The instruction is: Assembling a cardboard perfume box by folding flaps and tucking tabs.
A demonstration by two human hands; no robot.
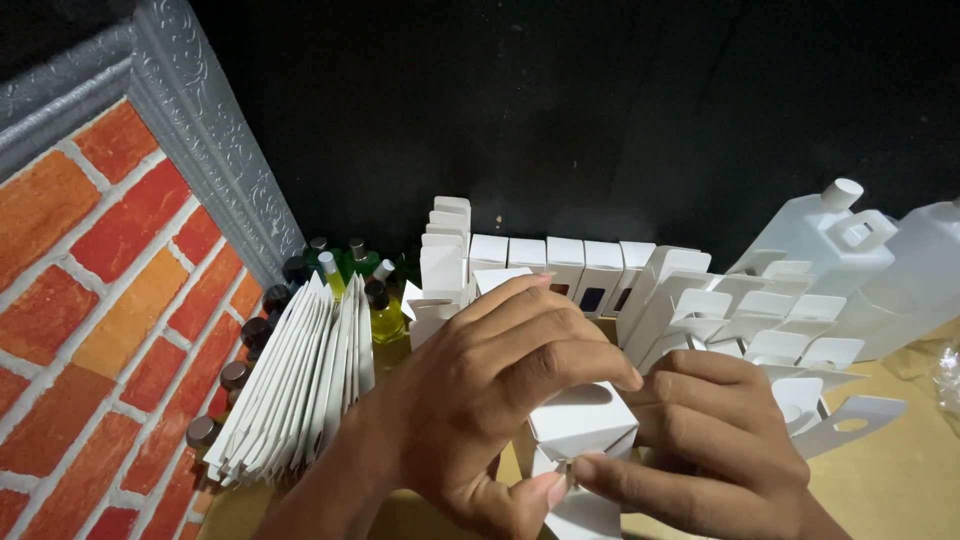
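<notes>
small white carton (583, 420), half hidden, both hands (500, 400)

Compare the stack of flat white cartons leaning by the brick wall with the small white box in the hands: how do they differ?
The stack of flat white cartons is unfolded and collapsed; the small white box is erected into a block. The stack leans untouched on the yellow-brown tabletop; the box is gripped between the left hand and right hand. The stack holds many pieces; the box is single. Both are plain white card.
</notes>
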